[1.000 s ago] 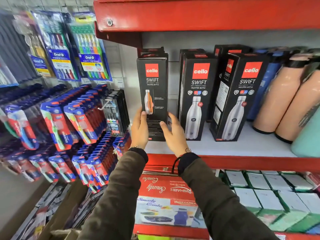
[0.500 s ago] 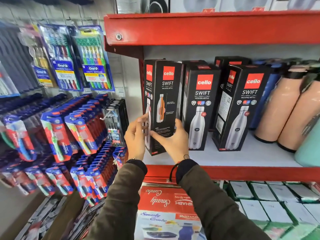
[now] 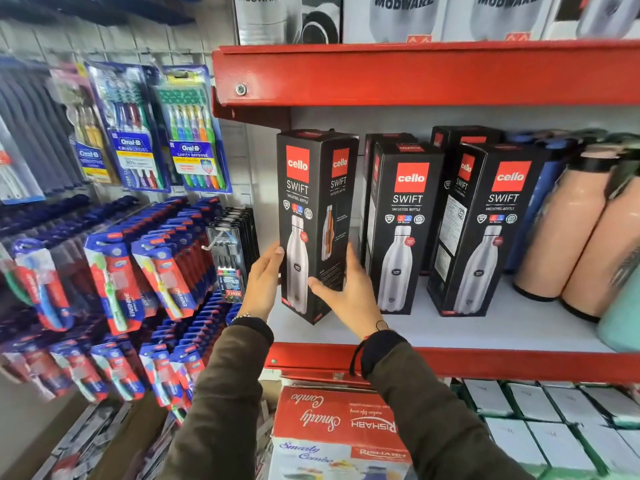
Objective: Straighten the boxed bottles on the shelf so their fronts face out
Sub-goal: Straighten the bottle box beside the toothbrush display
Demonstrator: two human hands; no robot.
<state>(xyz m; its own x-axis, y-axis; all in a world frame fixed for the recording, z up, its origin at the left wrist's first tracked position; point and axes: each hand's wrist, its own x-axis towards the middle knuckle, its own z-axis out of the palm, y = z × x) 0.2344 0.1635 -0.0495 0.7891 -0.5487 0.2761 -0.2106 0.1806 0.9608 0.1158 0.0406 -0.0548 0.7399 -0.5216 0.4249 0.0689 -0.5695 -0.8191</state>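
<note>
A black Cello Swift bottle box (image 3: 304,216) stands at the left end of the white shelf (image 3: 450,327), turned at an angle so its silver-bottle front faces left of me and a side panel also shows. My left hand (image 3: 261,284) presses its left edge and my right hand (image 3: 349,294) grips its lower right side. A second box (image 3: 403,226) stands to the right with its front facing out. A third box (image 3: 485,230) beside it is angled, front and side both showing. More boxes stand behind them.
Peach bottles (image 3: 568,233) and a teal one (image 3: 621,323) crowd the shelf's right end. Toothbrush packs (image 3: 138,278) hang on the wall at left. The red shelf above (image 3: 415,74) sits close over the boxes. Red combo boxes (image 3: 339,420) lie below.
The leftmost box has been rotated between my hands: one second ago a side panel faced me, now the silver-bottle front shows toward the left. The view has also tilted upward.
</note>
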